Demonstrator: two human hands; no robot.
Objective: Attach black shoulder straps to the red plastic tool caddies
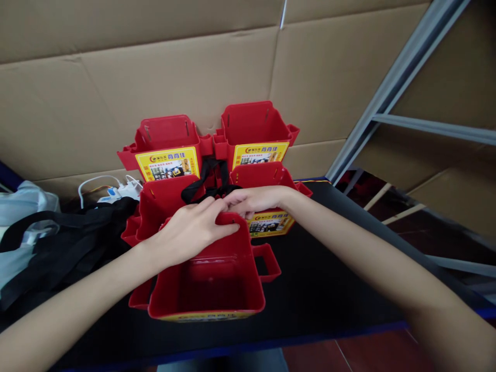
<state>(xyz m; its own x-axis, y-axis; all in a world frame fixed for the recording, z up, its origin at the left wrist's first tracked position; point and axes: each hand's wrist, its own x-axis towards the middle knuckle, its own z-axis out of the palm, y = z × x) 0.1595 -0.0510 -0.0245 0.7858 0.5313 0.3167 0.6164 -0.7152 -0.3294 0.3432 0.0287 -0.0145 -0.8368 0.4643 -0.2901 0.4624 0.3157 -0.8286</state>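
Closest to me on the table is a red plastic box (209, 289), tilted so that its open inside faces me. My left hand (189, 227) grips its far rim, thumb on the inner wall and fingers over the back. My right hand (251, 200) is closed at the same rim, touching my left fingers. A black webbing strap (197, 188) loops up just behind both hands and runs to my right fingers. Their tips are partly hidden, as is the strap's end.
More red boxes with yellow labels stand behind: a left rear box (166, 133), a right rear box (256, 124) and two closer ones. Black straps (73, 248) lie in a heap at left, near a white power strip (120, 192). Cardboard (174, 77) walls the back; a metal frame (387, 93) rises at right.
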